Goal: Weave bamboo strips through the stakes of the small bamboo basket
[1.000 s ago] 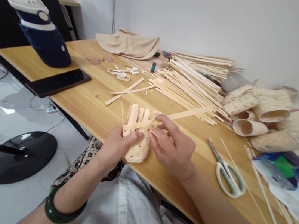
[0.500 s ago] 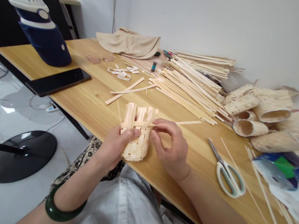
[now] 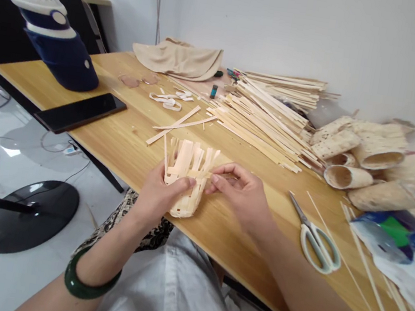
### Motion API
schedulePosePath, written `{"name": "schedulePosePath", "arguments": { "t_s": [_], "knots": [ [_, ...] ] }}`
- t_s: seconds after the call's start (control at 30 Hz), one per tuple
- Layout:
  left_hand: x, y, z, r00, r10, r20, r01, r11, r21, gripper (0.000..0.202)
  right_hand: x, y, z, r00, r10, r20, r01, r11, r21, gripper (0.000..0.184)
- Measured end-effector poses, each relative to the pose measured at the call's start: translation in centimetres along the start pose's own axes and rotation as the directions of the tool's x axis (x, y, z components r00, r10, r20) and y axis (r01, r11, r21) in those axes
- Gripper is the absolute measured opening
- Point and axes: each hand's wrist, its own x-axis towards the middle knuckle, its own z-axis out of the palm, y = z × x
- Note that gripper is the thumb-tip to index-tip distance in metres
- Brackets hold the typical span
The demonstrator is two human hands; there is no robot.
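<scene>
My left hand (image 3: 157, 196) grips a small half-woven basket (image 3: 187, 176) of pale wood strips, held just above the near edge of the wooden table (image 3: 123, 137). Its upright strips stick out at the top. My right hand (image 3: 243, 194) pinches a thin horizontal strip (image 3: 215, 175) at the basket's right side, thumb and forefinger closed on it. A green bangle (image 3: 87, 283) sits on my left wrist.
White-handled scissors (image 3: 315, 235) lie to the right of my hands. A pile of long wood strips (image 3: 264, 117) and finished woven cones (image 3: 368, 160) fill the far right. A black phone (image 3: 80, 112), a blue-and-white device (image 3: 53, 36) and a beige cloth (image 3: 179, 59) lie to the left and back.
The long strip that stuck out to the right has been drawn through the basket and now shows only a short end. The basket has turned and lifted slightly.
</scene>
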Motion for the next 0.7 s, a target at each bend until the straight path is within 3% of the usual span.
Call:
{"name": "schedulePosePath", "arguments": {
  "t_s": [0.13,0.27,0.37,0.47,0.57,0.7],
  "knots": [
    [1.1,0.0,-0.1,0.997,0.073,0.002,-0.073,0.997,-0.003,0.063,0.6,0.5,-0.6,0.999,0.033,0.015,-0.033,0.999,0.023,0.029],
    [2.7,0.3,1.1,0.982,0.163,0.101,-0.164,0.986,0.006,0.064,0.9,1.4,-0.4,0.998,0.000,-0.059,0.004,0.997,0.081,0.033],
    [3.5,0.0,1.9,0.937,0.327,0.121,-0.342,0.930,0.134,0.071,1.4,2.0,-0.5,0.994,-0.001,-0.108,0.015,0.992,0.127,0.040],
    [3.4,-1.0,1.9,0.865,0.491,0.101,-0.495,0.801,0.337,0.079,1.8,2.5,-0.7,0.989,0.017,-0.144,0.005,0.988,0.155,0.043],
    [2.7,-2.0,1.4,0.854,0.500,0.144,-0.513,0.763,0.392,0.086,2.0,2.9,-0.7,0.989,0.009,-0.148,0.015,0.988,0.156,0.042],
    [2.3,-1.9,1.2,0.887,0.440,0.136,-0.457,0.800,0.388,0.085,1.9,3.0,-0.4,0.987,-0.039,-0.156,0.056,0.993,0.106,0.040]
  ]
}}
